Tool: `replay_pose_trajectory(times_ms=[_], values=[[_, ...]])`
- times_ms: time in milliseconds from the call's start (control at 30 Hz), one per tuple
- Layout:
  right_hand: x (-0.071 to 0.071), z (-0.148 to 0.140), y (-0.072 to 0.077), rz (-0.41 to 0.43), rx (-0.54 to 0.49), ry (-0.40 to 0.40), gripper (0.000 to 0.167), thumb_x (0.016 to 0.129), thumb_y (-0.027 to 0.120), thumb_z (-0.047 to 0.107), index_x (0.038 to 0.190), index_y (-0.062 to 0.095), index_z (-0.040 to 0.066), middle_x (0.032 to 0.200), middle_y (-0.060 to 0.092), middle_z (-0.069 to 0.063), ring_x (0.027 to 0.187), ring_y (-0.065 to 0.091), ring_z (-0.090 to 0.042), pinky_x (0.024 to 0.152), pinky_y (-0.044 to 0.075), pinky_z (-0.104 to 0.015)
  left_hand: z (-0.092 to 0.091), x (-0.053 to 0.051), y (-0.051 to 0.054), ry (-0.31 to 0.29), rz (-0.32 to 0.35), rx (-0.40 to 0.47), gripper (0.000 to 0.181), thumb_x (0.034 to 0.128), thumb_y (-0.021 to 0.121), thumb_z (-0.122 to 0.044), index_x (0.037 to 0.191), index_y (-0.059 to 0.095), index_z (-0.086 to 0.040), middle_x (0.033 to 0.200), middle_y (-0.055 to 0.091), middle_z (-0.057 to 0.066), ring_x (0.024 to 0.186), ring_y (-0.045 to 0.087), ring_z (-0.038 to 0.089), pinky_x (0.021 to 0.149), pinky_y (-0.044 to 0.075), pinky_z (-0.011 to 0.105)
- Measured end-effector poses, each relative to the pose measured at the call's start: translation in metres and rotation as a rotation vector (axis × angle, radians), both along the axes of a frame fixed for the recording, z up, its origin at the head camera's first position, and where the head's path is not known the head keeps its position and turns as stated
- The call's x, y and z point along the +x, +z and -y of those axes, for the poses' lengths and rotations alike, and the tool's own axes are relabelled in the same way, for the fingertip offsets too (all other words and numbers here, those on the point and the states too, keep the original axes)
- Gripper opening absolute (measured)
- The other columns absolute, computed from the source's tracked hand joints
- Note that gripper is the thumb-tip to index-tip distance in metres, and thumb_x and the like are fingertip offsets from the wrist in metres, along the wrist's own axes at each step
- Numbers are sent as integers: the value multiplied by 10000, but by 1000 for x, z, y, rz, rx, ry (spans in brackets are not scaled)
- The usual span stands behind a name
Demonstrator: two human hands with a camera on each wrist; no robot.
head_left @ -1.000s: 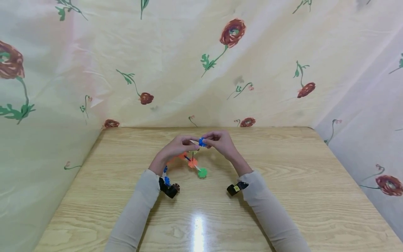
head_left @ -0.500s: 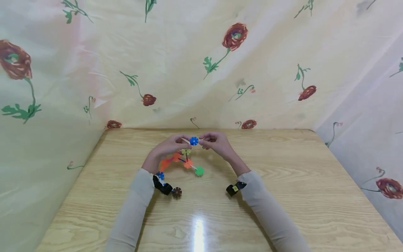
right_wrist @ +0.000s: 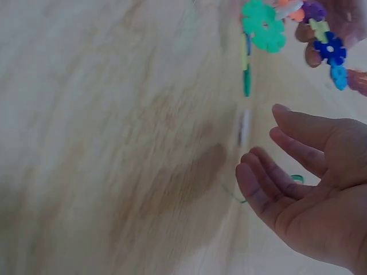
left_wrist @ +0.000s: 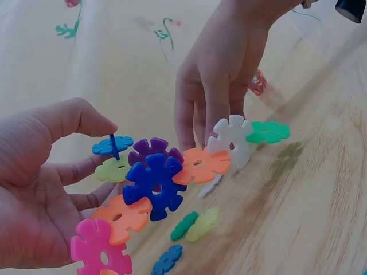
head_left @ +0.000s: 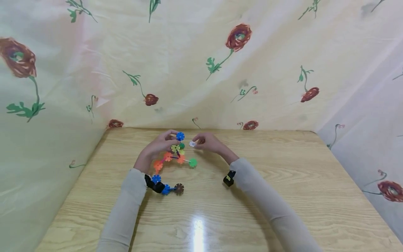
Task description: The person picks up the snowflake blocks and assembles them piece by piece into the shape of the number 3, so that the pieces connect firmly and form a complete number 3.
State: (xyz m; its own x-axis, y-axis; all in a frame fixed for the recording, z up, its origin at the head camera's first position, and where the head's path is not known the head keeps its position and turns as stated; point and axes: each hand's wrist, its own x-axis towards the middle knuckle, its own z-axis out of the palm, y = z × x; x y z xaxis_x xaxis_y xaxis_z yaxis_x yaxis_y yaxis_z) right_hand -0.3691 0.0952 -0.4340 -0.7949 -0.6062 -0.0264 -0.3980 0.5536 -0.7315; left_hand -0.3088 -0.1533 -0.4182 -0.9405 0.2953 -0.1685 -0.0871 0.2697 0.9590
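My left hand [head_left: 157,145] pinches a blue snowflake disc [head_left: 180,136] between thumb and fingers. From it hangs a chain of interlocked discs, with an orange disc [head_left: 158,165], a green end disc [head_left: 193,162] and a brown end disc [head_left: 179,189]. In the left wrist view, the chain's dark blue disc [left_wrist: 155,186] and white disc [left_wrist: 230,140] partly cover my right hand's fingers. My right hand [right_wrist: 309,183] has parted, loosely bent fingers beside a loose white disc [head_left: 192,144]. The right wrist view shows a gap between fingertips and that disc, seen edge-on.
Loose green [left_wrist: 184,226], yellow [left_wrist: 203,224] and blue [left_wrist: 167,260] discs lie on the wooden table [head_left: 283,168] below the chain. A flowered cloth [head_left: 176,63] rises behind the table and along its sides.
The blue disc, earlier between both hands, has moved left with my left hand and the chain. My right hand has left it and come down beside the loose white disc.
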Motion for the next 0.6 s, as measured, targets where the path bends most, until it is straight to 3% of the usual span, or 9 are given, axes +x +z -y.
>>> replay_pose_trajectory(times_ms=[100,200,400,600], values=[[-6,6,-2,17,51,6,398,902,751,71,1279,660,-17,1109,724,-230,976,707,-300,797,605,-308,0,-1,-1,-15,-1,24,444,1042,584,-264,1430,494,-68,1318,552,188,1122,586,266,882,571,401],[-9,11,-4,6,97,9,437,891,757,63,1306,649,-17,1082,731,-234,884,707,-258,742,590,-276,-2,-1,0,-19,8,45,429,1065,542,-315,1408,516,-59,1334,548,199,1132,573,253,853,580,384],[-14,18,-9,-49,165,27,343,903,730,53,1240,701,-2,1048,735,-178,746,594,-139,662,472,-203,-6,-3,0,-4,21,48,418,1087,482,-358,1388,529,-71,1267,573,172,1013,596,198,808,576,384],[-13,20,-9,-21,183,-15,217,885,765,58,1088,715,-3,1066,711,-191,907,656,-230,773,557,-296,-9,-4,0,11,24,57,377,1085,491,-340,1339,529,-64,1195,590,140,978,598,176,809,552,372]])
